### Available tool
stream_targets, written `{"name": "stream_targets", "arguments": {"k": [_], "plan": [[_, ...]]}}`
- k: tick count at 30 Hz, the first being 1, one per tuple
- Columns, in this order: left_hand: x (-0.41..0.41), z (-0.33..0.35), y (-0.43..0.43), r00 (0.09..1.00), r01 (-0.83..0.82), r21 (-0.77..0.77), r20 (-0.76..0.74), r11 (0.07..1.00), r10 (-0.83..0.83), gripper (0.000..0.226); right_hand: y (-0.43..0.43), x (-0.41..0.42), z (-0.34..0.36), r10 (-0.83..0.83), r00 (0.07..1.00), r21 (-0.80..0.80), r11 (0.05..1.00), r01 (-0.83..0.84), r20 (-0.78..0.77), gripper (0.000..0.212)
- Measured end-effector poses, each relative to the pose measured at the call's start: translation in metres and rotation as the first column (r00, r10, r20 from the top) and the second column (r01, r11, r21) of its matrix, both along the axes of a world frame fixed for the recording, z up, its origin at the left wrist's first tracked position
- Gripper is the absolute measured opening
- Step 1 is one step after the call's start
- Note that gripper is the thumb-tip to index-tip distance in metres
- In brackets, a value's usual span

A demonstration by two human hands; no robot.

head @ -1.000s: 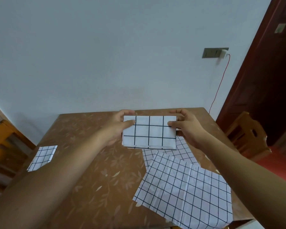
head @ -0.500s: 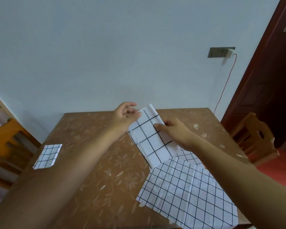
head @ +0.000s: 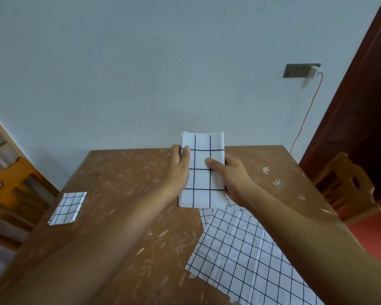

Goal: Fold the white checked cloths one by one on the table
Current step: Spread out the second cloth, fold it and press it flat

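Note:
A folded white checked cloth [head: 204, 155] is held upright above the middle of the brown table [head: 123, 172], its long side vertical. My left hand [head: 179, 170] grips its left edge with the thumb on the front. My right hand [head: 230, 175] holds its right edge, thumb pressed on the front face. Beneath my right arm lie unfolded checked cloths [head: 240, 249], spread flat on the table's near right part. A small folded checked cloth [head: 67, 208] rests near the table's left edge.
An orange wooden chair [head: 11, 194] stands left of the table and another wooden chair [head: 348, 186] stands at the right. A wall socket [head: 300, 70] with a red cable hangs on the wall behind. A dark door frame is at far right.
The folded cloth has been turned from lying wide, through a tilt, to standing tall between both hands, and it sits a little higher. The camera view has shifted slightly.

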State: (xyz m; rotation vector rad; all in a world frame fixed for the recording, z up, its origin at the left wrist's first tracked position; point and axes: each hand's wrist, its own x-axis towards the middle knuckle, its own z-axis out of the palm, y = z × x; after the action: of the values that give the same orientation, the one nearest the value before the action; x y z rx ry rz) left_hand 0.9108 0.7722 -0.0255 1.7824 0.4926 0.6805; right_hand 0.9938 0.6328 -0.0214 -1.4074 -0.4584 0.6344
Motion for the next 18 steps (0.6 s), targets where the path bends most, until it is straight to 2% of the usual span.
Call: {"name": "stream_targets", "arguments": {"k": [5, 8, 11, 15, 18], "plan": [[-0.002, 0.004, 0.006, 1.000, 0.003, 0.071, 0.006, 0.997, -0.004, 0.023, 0.001, 0.000, 0.009, -0.052, 0.998, 0.014, 0.999, 0.052, -0.046, 0.034], [-0.008, 0.005, 0.005, 0.999, 0.044, 0.124, 0.003, 0.991, -0.045, 0.030, 0.000, 0.000, 0.014, -0.107, 0.994, -0.004, 0.994, 0.107, 0.006, 0.034], [-0.011, 0.007, 0.006, 0.996, 0.087, 0.091, 0.023, 0.992, -0.090, 0.038, -0.001, -0.001, 0.014, -0.110, 0.993, -0.004, 0.994, 0.110, 0.054, 0.033], [-0.010, 0.006, 0.009, 0.998, 0.039, 0.108, 0.049, 0.993, -0.044, 0.034, 0.000, -0.005, 0.013, -0.105, 0.993, -0.005, 0.994, 0.106, 0.060, 0.038], [-0.012, 0.003, 0.009, 0.999, 0.015, 0.137, 0.039, 0.990, -0.021, 0.039, 0.002, -0.009, 0.009, -0.100, 0.993, -0.018, 0.995, 0.101, 0.066, 0.040]]}}
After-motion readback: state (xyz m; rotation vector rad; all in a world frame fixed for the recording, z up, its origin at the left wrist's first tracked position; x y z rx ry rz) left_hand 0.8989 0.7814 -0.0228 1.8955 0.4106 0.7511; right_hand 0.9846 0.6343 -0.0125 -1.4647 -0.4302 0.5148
